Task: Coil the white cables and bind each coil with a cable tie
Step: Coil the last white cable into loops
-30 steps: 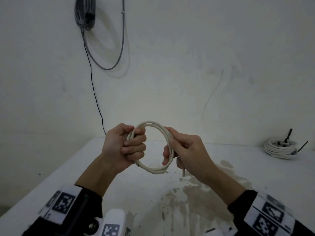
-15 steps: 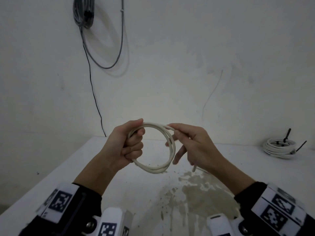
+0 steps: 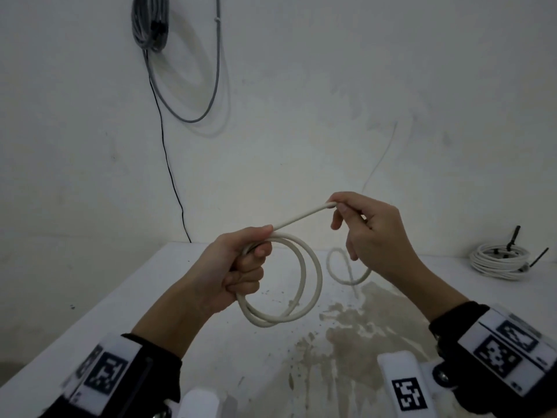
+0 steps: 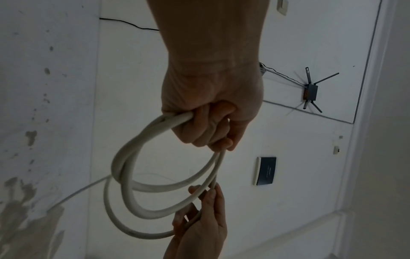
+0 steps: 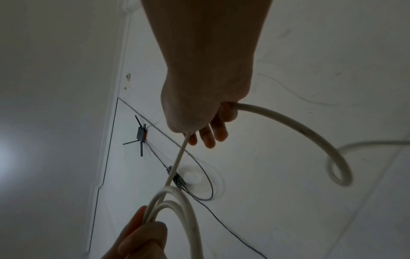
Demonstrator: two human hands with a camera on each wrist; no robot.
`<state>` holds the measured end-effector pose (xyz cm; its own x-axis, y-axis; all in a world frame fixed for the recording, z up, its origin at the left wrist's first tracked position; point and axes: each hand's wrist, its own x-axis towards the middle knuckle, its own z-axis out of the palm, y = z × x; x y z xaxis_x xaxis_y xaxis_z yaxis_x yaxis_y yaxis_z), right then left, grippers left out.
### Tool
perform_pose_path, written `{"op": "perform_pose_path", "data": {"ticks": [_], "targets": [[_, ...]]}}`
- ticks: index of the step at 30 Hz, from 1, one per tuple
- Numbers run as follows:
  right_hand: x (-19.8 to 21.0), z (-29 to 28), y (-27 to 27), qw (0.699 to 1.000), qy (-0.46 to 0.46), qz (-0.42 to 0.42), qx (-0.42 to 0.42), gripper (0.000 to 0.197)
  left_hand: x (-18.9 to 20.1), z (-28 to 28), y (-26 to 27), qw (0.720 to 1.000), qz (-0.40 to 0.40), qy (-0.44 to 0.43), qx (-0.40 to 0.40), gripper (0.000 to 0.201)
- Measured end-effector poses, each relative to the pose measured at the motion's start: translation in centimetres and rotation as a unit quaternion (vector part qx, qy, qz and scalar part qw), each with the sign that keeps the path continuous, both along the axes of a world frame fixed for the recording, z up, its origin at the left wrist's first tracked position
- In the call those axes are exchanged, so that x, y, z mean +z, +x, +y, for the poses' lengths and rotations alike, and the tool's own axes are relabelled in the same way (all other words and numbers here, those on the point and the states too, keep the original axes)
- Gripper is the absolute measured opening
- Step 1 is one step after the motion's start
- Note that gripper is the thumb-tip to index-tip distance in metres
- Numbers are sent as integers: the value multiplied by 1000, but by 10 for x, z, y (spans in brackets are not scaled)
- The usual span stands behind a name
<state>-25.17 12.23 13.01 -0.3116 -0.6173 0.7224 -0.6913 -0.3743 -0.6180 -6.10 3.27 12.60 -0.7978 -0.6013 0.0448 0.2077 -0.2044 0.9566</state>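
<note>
My left hand (image 3: 244,270) grips the top left of a white cable coil (image 3: 313,285) of a few loops, held above the white table (image 3: 211,342). From that fist a straight run of the same cable rises to my right hand (image 3: 361,230), which pinches it up and to the right. Past the right hand the loose cable tail (image 3: 346,276) curls down in a small loop toward the table. In the left wrist view the fist (image 4: 210,119) holds the coil (image 4: 124,184). The right wrist view shows the cable (image 5: 299,129) leaving the right hand (image 5: 208,122).
A finished white coil bound with black cable ties (image 3: 500,259) lies at the table's back right. A grey cable bundle (image 3: 150,22) hangs on the wall, with a thin black wire running down. A brown stain (image 3: 346,321) marks the table in front of me.
My right hand has left the coil and moved up and right, drawing a straight length of cable out from the left fist. The coil has sunk slightly lower.
</note>
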Motion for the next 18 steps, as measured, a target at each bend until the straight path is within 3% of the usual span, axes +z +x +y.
{"op": "perform_pose_path", "data": {"ticks": [3,6,8,10,12,14,18], "targets": [[-2,3,-5,988,144,-54,33,26,1,-3,-1,1000,20,23,9,33],[-7,6,1,956,282,-56,64,40,-4,-2,-4,999,18,30,-4,32],[-10,6,11,954,283,-58,74,60,-7,2,-8,999,16,36,-19,31],[-11,4,20,941,293,-101,138,67,-7,5,-11,998,39,47,-28,31],[-11,3,28,902,301,-202,235,59,-5,5,-12,996,69,54,-27,28],[-10,3,33,878,281,-283,264,48,-4,5,-13,994,87,59,-27,26],[-9,0,36,901,207,-314,218,44,-7,7,-12,993,88,67,-33,26]]}}
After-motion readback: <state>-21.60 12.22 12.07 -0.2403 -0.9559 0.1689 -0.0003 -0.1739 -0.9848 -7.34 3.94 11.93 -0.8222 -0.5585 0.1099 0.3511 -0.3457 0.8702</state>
